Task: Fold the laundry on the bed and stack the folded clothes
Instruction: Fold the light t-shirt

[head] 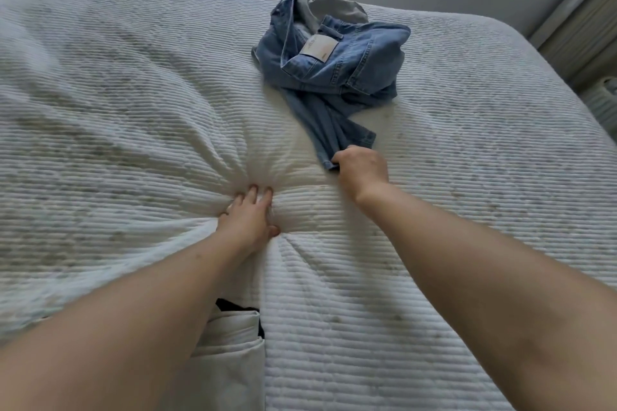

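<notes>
Head view: bed (133, 93) under ribbed white cover. Crumpled jeans (334, 60) lie mid-bed, far side. Left hand (248, 218), fingers straight, presses the cover, likely bracing the reach. Right hand (362, 168), grip closed on the leg hem (329, 162).

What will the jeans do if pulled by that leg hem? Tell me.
The jeans lie crumpled, so probably floppy: the leg would straighten before the bunched waist follows. Thick denim suggests some weight, likely dragging on the ribbed bedspread. The right hand grips the hem.

white ribbed bed (467, 177) bears crumpled blue jeans (334, 67).
</notes>
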